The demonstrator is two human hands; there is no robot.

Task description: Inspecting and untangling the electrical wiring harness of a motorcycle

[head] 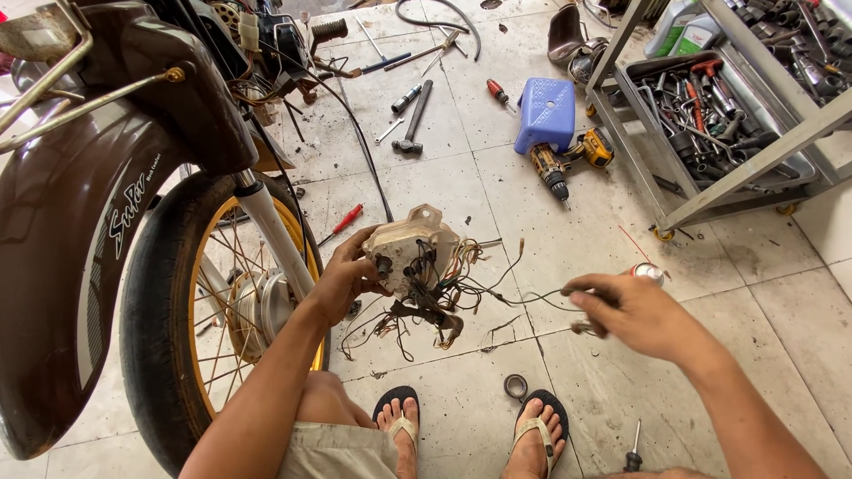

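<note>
The cream instrument housing hangs above the tiled floor, just right of the motorcycle's front wheel. The left hand grips its left edge, fingers curled around it. A tangle of wires spills from its underside. Right of the housing, the right hand pinches what seems one wire, drawn taut. Beyond the housing lie a blue stool and a cordless drill.

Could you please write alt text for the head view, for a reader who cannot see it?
The left hand holds a dirty cream housing trailing tangled wires, while the right hand pinches one wire end. A brown motorcycle's front wheel stands at left; tools, a drill and a blue stool litter the tiled floor.
</note>
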